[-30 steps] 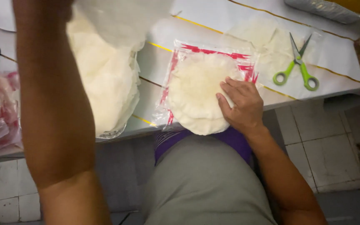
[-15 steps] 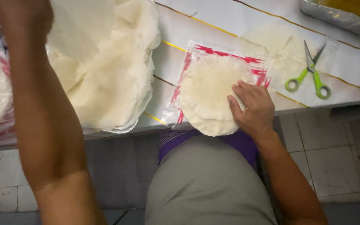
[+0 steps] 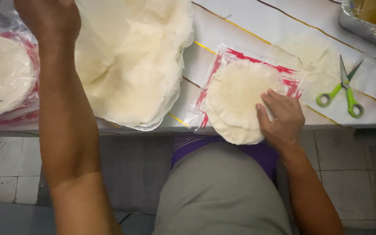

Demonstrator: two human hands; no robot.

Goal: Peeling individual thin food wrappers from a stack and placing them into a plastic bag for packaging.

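My right hand (image 3: 281, 117) lies flat on a small stack of round white flatbreads (image 3: 233, 98). The stack rests on a clear bag with red print (image 3: 240, 54) and overhangs the table's front edge. My left hand (image 3: 48, 17) is up at the far left, fingers curled on the edge of a thin flatbread sheet (image 3: 94, 48). That sheet hangs over a big pile of the same flatbreads (image 3: 149, 69). The pile sits in a shallow foil tray (image 3: 146, 127).
A sealed bag of flatbreads (image 3: 3, 74) lies at the left edge. Green-handled scissors (image 3: 347, 93) lie on the white table (image 3: 249, 26) to the right, beside another flatbread in clear plastic (image 3: 314, 56). A foil tray (image 3: 362, 26) stands at the far right corner.
My left hand has come down and towards the big pile with the thin sheet. The view has dropped, bringing more of the pile in. My right hand stays on the small stack.
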